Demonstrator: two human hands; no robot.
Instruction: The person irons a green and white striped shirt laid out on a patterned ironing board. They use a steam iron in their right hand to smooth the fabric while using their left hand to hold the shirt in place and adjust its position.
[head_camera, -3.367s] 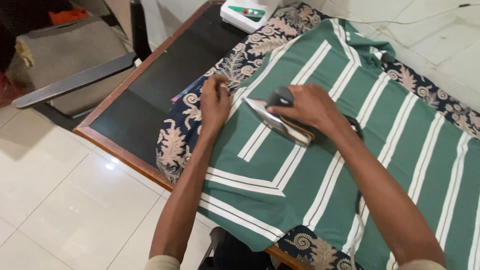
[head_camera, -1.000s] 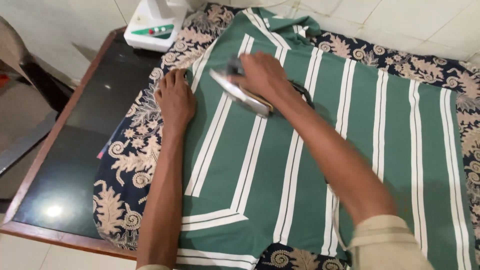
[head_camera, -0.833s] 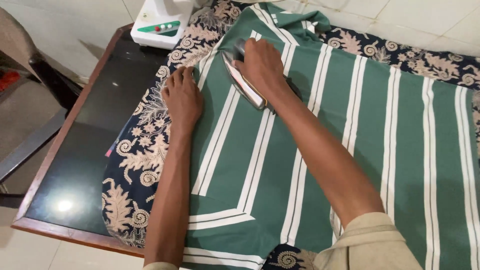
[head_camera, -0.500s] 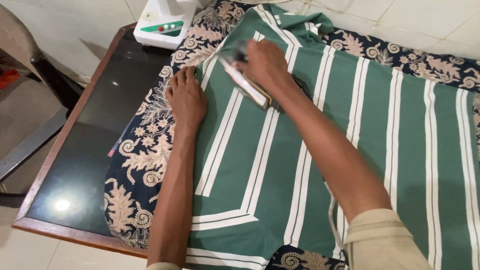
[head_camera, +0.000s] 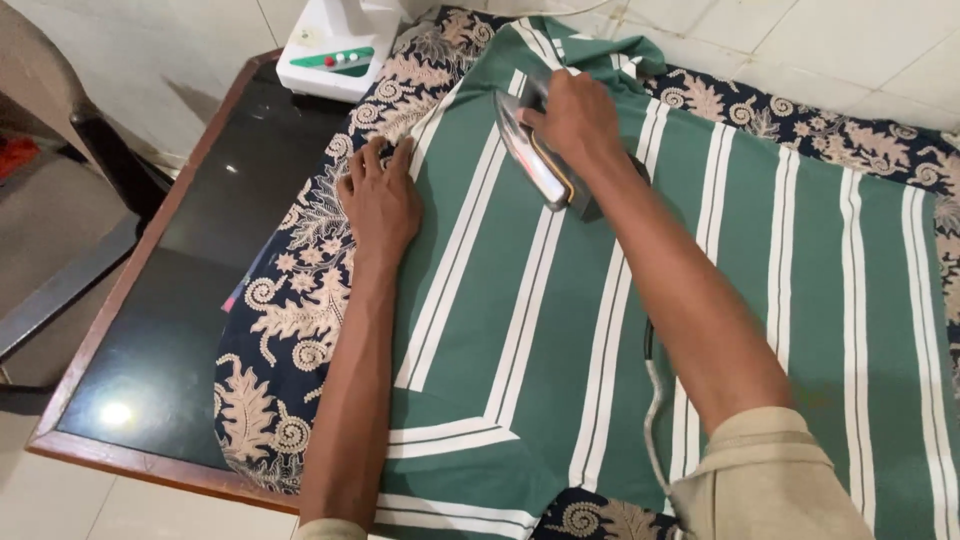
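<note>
Green striped cloth (head_camera: 600, 330) is spread over the patterned cover (head_camera: 290, 330). The iron (head_camera: 535, 155), at twelve o'clock, is gripped by the right hand (head_camera: 575, 120); the left hand (head_camera: 380, 200), flat at ten o'clock, is best kept clear, with the fabric held taut.

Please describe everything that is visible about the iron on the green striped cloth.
The metal clothes iron has a shiny silver soleplate with a pointed front and a dark upper body. It is tilted on its side edge, so the plate faces the left hand. The right hand grips its handle from above and hides most of the top. It rests on the green fabric with white stripes, near the upper end. A grey cord runs along the right forearm. The left hand lies flat on the fabric's edge, apart from the iron.
</note>
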